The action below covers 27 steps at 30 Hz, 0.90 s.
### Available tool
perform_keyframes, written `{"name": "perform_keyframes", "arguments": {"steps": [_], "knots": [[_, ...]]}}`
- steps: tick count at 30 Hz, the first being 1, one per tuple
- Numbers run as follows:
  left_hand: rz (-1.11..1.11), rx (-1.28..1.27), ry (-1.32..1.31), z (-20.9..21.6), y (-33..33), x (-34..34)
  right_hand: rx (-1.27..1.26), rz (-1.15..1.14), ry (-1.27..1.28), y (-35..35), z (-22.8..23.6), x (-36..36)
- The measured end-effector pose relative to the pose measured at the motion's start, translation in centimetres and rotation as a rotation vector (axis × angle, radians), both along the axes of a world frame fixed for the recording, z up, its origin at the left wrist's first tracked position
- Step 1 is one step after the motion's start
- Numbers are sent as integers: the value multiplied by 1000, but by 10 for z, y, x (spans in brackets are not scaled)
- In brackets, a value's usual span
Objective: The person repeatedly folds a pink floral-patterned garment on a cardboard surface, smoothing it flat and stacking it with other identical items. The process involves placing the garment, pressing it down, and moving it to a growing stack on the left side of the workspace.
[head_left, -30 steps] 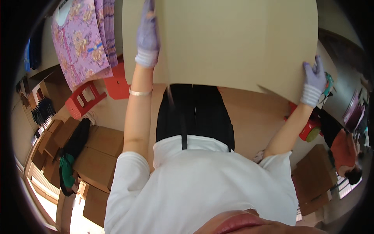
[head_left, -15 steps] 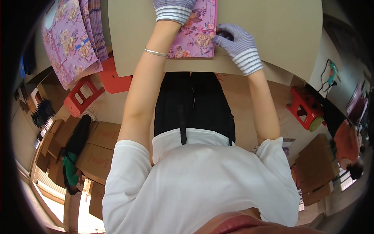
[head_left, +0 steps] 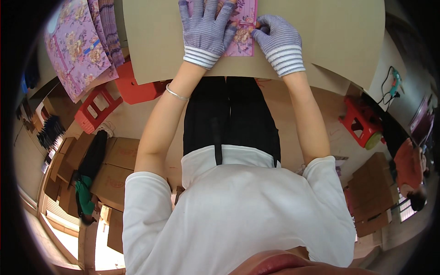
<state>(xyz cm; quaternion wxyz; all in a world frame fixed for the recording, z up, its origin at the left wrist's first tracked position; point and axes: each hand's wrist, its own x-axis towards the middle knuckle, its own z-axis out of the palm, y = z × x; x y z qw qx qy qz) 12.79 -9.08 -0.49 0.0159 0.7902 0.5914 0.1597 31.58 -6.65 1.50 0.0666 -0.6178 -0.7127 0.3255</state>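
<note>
A flat pink-purple floral piece (head_left: 239,48), like a folded gift bag, lies on the table near its front edge. My left hand (head_left: 204,34), in a grey-purple striped glove with bare fingertips, rests on its left part with the fingers spread. At its right edge, my right hand (head_left: 280,43), gloved alike, has thumb and forefinger closed round the end of a pink ribbon (head_left: 246,23). The other right fingers curl inward. The far end of the piece runs out of view.
Similar floral pieces (head_left: 75,43) stand stacked at the left, the front one with a blue strip. Red stools (head_left: 97,107) are on both sides below the pale table (head_left: 321,32). Cardboard boxes (head_left: 117,160) and a person in green (head_left: 83,195) are left; another person (head_left: 409,167) is right.
My left hand has drawn back toward me and now lies spread on the floral piece. My right hand stays at the right edge by the ribbon. The view has shifted slightly.
</note>
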Motion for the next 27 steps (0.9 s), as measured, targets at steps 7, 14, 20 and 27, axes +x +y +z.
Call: {"name": "perform_keyframes", "arguments": {"steps": [7, 14, 20, 27], "knots": [[0, -1, -28, 1, -3, 2, 192, -7, 23, -8, -10, 0], [12, -7, -25, 1, -1, 4, 152, 4, 22, -8, -15, 4], [38, -54, -27, 6, -1, 6, 146, 3, 35, -14, 5, 0], [-354, -242, 84, 7, -2, -17, 160, 109, -102, -17, 10, -2]]}}
